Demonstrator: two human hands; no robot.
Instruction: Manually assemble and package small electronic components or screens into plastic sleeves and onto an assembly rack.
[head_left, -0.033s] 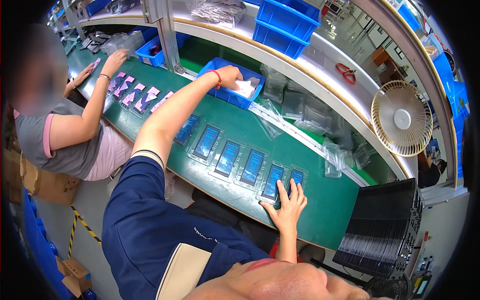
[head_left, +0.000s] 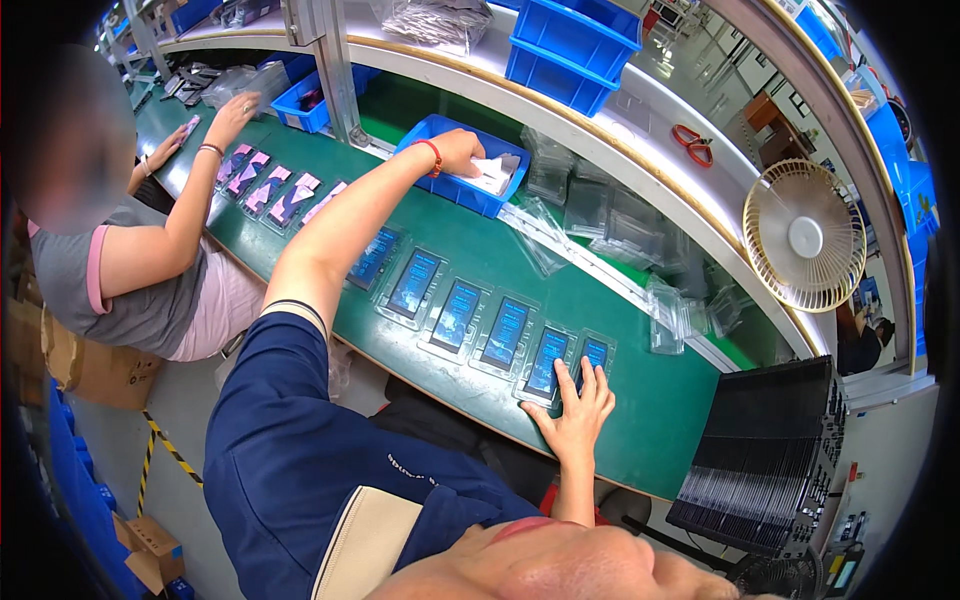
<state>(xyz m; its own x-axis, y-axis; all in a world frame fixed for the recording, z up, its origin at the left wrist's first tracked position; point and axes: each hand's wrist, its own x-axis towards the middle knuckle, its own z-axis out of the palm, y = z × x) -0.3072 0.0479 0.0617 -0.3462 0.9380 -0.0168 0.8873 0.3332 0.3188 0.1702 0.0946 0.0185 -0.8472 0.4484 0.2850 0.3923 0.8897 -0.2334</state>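
My left hand (head_left: 459, 153), a red bracelet at its wrist, reaches into a blue plastic bin (head_left: 463, 195) at the back of the bench. Its fingers close at the edge of white paper-like slips (head_left: 492, 175); the fingertips are partly hidden. My right hand (head_left: 578, 415) lies with fingers spread at the near edges of the last two phone-like panels in the row, touching a dark blue panel (head_left: 546, 362) and a smaller-looking one (head_left: 594, 352). Each dark panel sits in a clear plastic tray (head_left: 437, 350). Several such trays run leftward along the green bench.
A co-worker (head_left: 130, 250) sits at left by several pink-and-blue pieces (head_left: 267, 190). Clear plastic trays (head_left: 610, 215) lie behind the row. A black stack (head_left: 755, 455) stands at right. Above are a shelf with red-handled pliers (head_left: 692, 146), blue bins (head_left: 572, 50) and a fan (head_left: 804, 237).
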